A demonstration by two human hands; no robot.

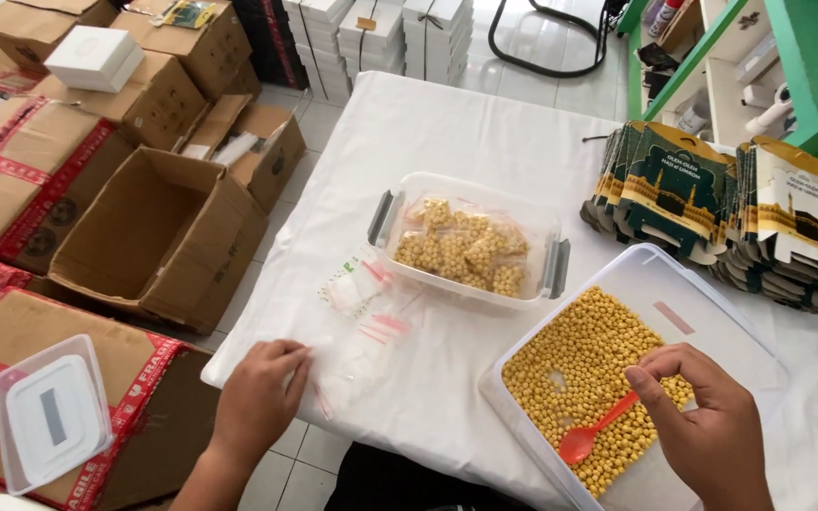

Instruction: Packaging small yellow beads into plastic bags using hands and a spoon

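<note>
My right hand point(707, 426) holds an orange plastic spoon point(591, 431) by its handle, the bowl resting on the yellow chickpeas point(575, 355) in a shallow clear tray point(693, 293). My left hand point(262, 393) presses down on a small clear zip bag point(357, 355) lying on the white tablecloth point(447, 123). Several more empty zip bags point(357, 284) lie just beyond it. Further back stands a clear lidless container point(471, 194) with grey clips, holding several filled bags of chickpeas point(461, 248).
Flattened dark-green and gold cartons point(726, 203) are stacked at the table's right. Open cardboard boxes point(158, 237) crowd the floor on the left, one bearing a clear lid point(49, 412). White boxes point(381, 38) and a green shelf point(788, 66) stand behind.
</note>
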